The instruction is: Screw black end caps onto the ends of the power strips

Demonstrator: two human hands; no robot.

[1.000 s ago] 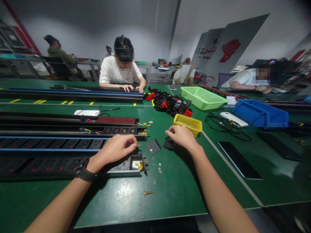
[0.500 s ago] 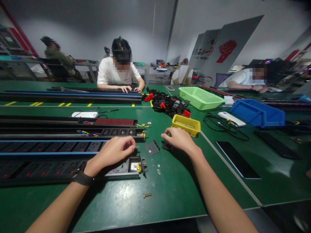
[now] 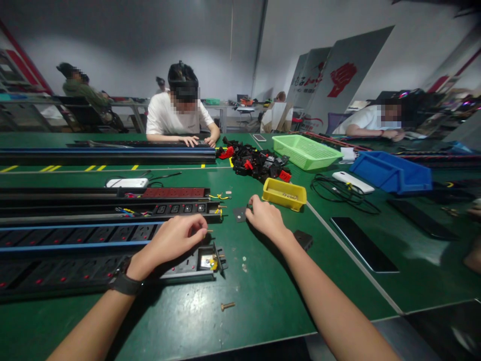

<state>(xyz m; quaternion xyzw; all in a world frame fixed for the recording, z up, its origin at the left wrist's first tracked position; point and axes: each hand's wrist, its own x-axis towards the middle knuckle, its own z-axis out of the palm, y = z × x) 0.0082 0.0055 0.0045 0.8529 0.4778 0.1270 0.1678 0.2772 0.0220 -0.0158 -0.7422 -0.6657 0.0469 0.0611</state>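
Observation:
My left hand [image 3: 179, 237] lies over the end of a power strip [image 3: 124, 233] with blue rails. Its thumb and forefinger close around a brass bolt [image 3: 210, 231], whose shaft sticks out to the right. Pinched in my right hand [image 3: 265, 217] is a small dark metal bracket [image 3: 239, 214], just off the strip's end; the fingers cover part of it. The nearer power strip [image 3: 90, 268] has a similar plate [image 3: 220, 259] at its open end, beside yellow wire. Below my right forearm lies a black block [image 3: 303, 240].
A loose bolt [image 3: 227, 306] lies near the front edge. Beyond my hands are a yellow bin [image 3: 284, 193], a heap of black and red parts [image 3: 255, 161], a green basket [image 3: 306, 152] and a blue bin [image 3: 393, 173]. A phone [image 3: 363, 245] lies to the right. A co-worker [image 3: 176, 118] sits opposite.
My right hand has moved left and taken hold of the bracket, which has shifted slightly away from me. The black block has come into view. My left hand stays at the strip's end.

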